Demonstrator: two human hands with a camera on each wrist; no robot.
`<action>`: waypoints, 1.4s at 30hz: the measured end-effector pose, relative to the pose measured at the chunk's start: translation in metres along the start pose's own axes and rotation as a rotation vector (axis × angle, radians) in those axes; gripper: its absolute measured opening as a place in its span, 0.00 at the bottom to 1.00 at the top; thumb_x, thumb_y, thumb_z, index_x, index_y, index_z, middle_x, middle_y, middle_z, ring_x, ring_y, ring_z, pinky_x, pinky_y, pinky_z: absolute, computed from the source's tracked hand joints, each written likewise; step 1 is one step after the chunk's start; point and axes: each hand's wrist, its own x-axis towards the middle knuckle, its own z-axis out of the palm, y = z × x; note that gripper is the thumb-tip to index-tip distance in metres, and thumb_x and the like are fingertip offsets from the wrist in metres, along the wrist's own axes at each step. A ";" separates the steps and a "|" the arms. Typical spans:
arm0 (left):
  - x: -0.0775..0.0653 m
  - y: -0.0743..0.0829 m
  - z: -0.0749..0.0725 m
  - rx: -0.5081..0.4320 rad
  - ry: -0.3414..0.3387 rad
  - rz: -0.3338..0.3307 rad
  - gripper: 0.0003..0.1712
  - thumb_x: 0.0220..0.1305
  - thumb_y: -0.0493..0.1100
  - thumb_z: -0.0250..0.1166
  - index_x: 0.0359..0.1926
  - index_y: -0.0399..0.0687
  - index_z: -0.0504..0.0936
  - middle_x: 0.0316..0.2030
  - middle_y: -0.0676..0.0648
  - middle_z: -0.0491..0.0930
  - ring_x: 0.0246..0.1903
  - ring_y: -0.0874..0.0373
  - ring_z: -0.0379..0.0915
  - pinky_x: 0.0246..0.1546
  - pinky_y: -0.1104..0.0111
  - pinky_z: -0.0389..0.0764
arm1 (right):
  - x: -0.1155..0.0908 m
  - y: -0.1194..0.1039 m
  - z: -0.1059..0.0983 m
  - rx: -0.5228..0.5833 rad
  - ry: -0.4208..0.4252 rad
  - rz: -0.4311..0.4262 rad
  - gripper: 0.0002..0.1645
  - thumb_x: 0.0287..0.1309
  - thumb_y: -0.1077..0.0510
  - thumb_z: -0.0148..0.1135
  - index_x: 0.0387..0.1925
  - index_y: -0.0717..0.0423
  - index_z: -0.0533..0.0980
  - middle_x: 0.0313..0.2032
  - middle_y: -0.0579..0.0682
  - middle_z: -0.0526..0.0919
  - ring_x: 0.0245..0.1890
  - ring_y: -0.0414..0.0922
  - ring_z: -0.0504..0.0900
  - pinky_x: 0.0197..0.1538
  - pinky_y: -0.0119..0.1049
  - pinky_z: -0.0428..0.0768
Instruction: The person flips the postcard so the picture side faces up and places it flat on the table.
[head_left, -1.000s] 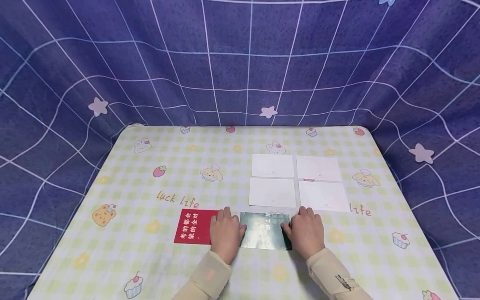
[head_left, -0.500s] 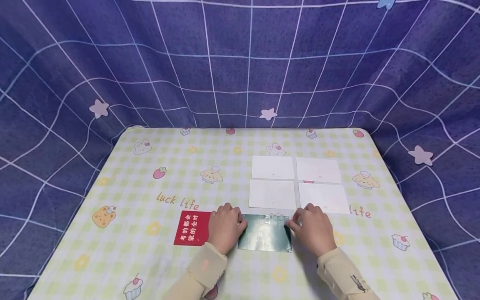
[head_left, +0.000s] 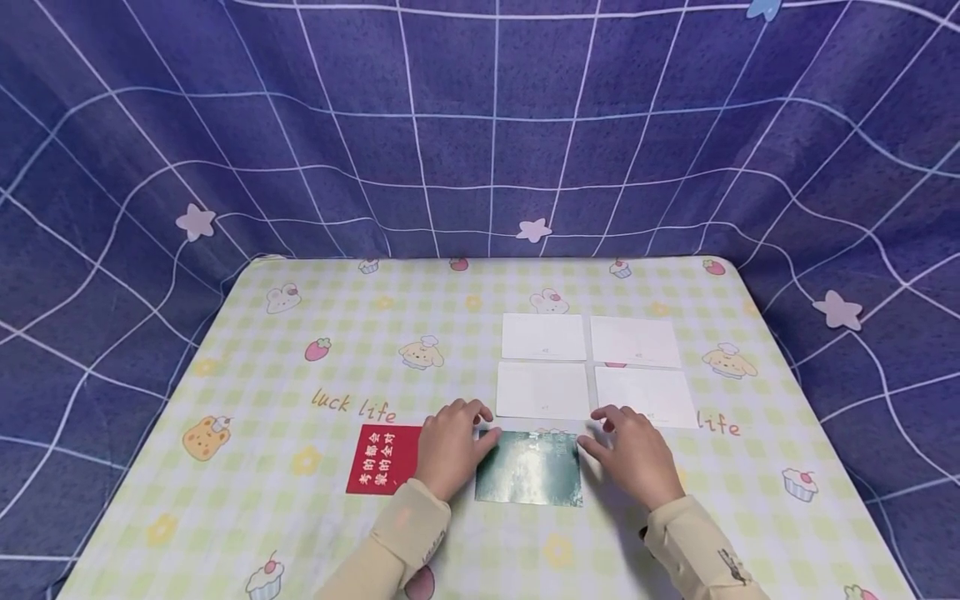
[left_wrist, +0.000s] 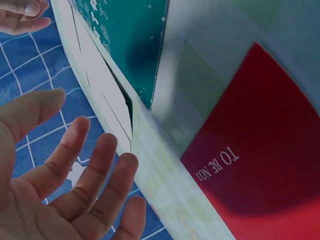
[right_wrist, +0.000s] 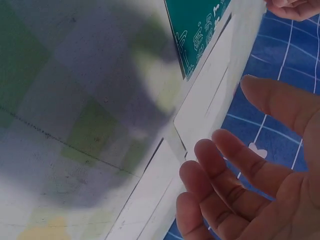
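Observation:
A glossy dark green card (head_left: 528, 471) with pale lettering lies flat on the tablecloth between the two hands. At its left edge, the left hand (head_left: 452, 446) hovers with thumb and fingers spread apart, holding nothing. Partly hidden under that hand's outline is a red card (head_left: 382, 458) with white characters; the left wrist view shows "TO BE NO1" printed on it. The right hand (head_left: 633, 454) is by the green card's right edge, thumb tip near the corner. Its relaxed fingers (right_wrist: 215, 170) hold nothing in the right wrist view.
Several white cards lie beyond the hands in two rows, among them a near-left one (head_left: 543, 390) and a far-right one (head_left: 635, 342). A checked tablecloth (head_left: 247, 500) with cartoon prints covers the table. Behind it hangs a blue curtain (head_left: 450, 150) with a white grid.
The right hand has moved right, away from the green card, and its fingers have spread. The left hand's thumb and fingers have also parted. The green card shifted slightly left, then stayed flat.

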 end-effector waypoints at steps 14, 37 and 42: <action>0.016 -0.001 -0.003 -0.248 -0.084 -0.061 0.20 0.59 0.48 0.76 0.49 0.45 0.85 0.34 0.46 0.82 0.30 0.56 0.73 0.38 0.60 0.76 | 0.007 0.010 -0.010 0.165 0.022 0.017 0.26 0.59 0.50 0.73 0.55 0.59 0.79 0.36 0.48 0.82 0.38 0.48 0.81 0.43 0.46 0.76; 0.055 -0.007 0.002 -0.188 -0.196 -0.118 0.31 0.59 0.48 0.76 0.60 0.43 0.78 0.39 0.45 0.81 0.35 0.53 0.74 0.42 0.57 0.77 | 0.040 0.008 -0.008 0.237 -0.026 0.026 0.29 0.60 0.51 0.72 0.58 0.62 0.77 0.34 0.47 0.81 0.38 0.48 0.82 0.43 0.42 0.75; 0.061 -0.009 0.004 -0.169 -0.237 -0.147 0.33 0.58 0.49 0.76 0.62 0.45 0.77 0.40 0.46 0.81 0.37 0.53 0.76 0.44 0.57 0.77 | 0.047 0.007 -0.008 0.224 -0.040 0.030 0.30 0.61 0.51 0.71 0.59 0.63 0.76 0.33 0.47 0.80 0.37 0.47 0.81 0.43 0.43 0.75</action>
